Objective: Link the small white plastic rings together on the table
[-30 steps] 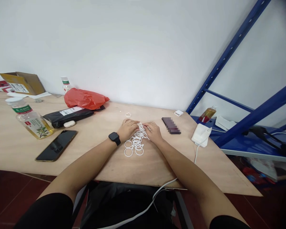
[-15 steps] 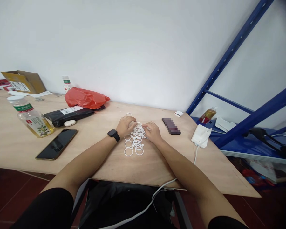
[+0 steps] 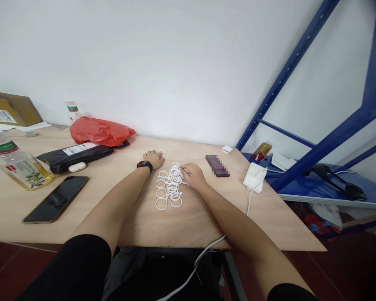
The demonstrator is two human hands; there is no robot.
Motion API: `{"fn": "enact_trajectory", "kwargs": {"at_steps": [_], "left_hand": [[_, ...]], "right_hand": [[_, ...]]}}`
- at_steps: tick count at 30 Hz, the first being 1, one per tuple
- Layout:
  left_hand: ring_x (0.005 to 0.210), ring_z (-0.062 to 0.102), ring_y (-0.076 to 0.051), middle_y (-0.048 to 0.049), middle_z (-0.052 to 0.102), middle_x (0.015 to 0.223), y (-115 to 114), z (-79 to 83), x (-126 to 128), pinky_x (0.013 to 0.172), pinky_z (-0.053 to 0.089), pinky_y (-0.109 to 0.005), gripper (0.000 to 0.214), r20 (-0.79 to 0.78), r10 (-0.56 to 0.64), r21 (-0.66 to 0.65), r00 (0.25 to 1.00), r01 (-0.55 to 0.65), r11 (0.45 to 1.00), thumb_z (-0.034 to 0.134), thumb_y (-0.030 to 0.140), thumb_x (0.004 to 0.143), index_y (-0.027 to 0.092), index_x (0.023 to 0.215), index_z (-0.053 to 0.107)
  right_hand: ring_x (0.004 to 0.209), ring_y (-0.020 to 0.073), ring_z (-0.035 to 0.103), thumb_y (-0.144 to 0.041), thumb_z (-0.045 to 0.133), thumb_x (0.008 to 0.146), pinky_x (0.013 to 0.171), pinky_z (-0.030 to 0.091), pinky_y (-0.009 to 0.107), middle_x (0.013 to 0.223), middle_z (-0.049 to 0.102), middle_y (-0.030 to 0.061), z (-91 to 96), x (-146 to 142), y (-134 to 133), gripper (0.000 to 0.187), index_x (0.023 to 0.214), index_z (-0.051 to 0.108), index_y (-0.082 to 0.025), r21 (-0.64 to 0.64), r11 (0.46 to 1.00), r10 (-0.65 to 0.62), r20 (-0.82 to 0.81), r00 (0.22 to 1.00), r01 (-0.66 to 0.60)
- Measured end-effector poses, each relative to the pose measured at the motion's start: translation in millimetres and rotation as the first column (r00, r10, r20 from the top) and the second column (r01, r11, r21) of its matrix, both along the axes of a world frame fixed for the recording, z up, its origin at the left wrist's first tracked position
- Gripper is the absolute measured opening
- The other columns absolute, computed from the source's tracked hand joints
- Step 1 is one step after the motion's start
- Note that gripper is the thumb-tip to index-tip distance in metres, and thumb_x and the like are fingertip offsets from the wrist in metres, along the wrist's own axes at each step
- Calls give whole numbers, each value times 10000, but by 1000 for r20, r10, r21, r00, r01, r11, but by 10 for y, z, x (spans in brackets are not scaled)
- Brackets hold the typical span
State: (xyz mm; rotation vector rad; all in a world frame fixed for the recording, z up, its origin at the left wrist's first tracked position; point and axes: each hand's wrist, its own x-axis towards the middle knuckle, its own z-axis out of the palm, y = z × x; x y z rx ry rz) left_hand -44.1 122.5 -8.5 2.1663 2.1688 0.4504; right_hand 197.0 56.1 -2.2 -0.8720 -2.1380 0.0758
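Note:
A pile of several white plastic rings (image 3: pixel 169 186) lies in the middle of the wooden table (image 3: pixel 191 217). My left hand (image 3: pixel 154 158), with a black watch on its wrist, reaches past the pile to a single white ring (image 3: pixel 161 152) lying apart near the back; its fingers curl over that ring. My right hand (image 3: pixel 192 175) rests at the right edge of the pile, with its fingers bent onto the rings.
At the left lie a black phone (image 3: pixel 55 199), a tea bottle (image 3: pixel 17 166) on its side, a black parcel (image 3: pixel 75 152), a white earbud case (image 3: pixel 77 167) and a red bag (image 3: pixel 98 131). A dark flat object (image 3: pixel 217 165) and a white charger (image 3: pixel 254 177) lie to the right. Blue shelving (image 3: pixel 329 138) stands beyond.
My left hand left the pile and moved back to the lone ring. My right hand stayed at the pile. The camera has turned slightly to the right.

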Motion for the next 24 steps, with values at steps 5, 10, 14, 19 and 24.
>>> {"fn": "enact_trajectory", "kwargs": {"at_steps": [5, 10, 14, 19, 24], "left_hand": [[1097, 563, -336, -137, 684, 1137, -56, 76, -39, 1017, 249, -559, 385, -33, -43, 13, 999, 43, 999, 458, 477, 867, 223, 1007, 710], [1096, 574, -297, -110, 711, 1092, -318, 200, -10, 1036, 242, -507, 298, 17, -120, 150, 993, 116, 982, 497, 406, 882, 203, 849, 714], [1162, 562, -245, -58, 657, 1250, -633, 316, 97, 1025, 307, -453, 252, 92, -399, 365, 912, 342, 866, 515, 417, 924, 239, 912, 694], [1115, 597, -213, -55, 649, 1262, -937, 358, 202, 979, 402, -415, 230, 20, -650, 436, 760, 578, 690, 520, 408, 942, 242, 938, 679], [1168, 584, -216, -63, 621, 1307, -1038, 268, 229, 1005, 421, -419, 180, 40, -680, 434, 732, 600, 672, 537, 345, 935, 243, 996, 672]], "right_hand": [[918, 215, 628, -160, 602, 869, 860, 478, 364, 945, 738, 42, -12, -1, 20, 144, 941, 708, -226, -43, 999, -9, 32, 999, 10], [950, 223, 631, -198, 607, 868, 890, 474, 381, 972, 733, 56, 11, -21, 0, 133, 952, 708, -219, -66, 997, -41, 0, 999, 41], [978, 220, 649, -286, 555, 917, 906, 494, 382, 1027, 726, 82, 29, -38, -29, 241, 1112, 675, -208, -119, 992, -58, -164, 985, 39], [929, 204, 681, -363, 513, 943, 829, 545, 346, 1049, 728, 84, 35, -58, -53, 317, 1177, 655, -203, -209, 977, -38, -326, 945, -33], [877, 193, 690, -332, 563, 917, 815, 553, 330, 963, 744, 59, 74, -89, -122, 212, 1011, 719, -225, -186, 980, 8, -297, 955, -67]]}}
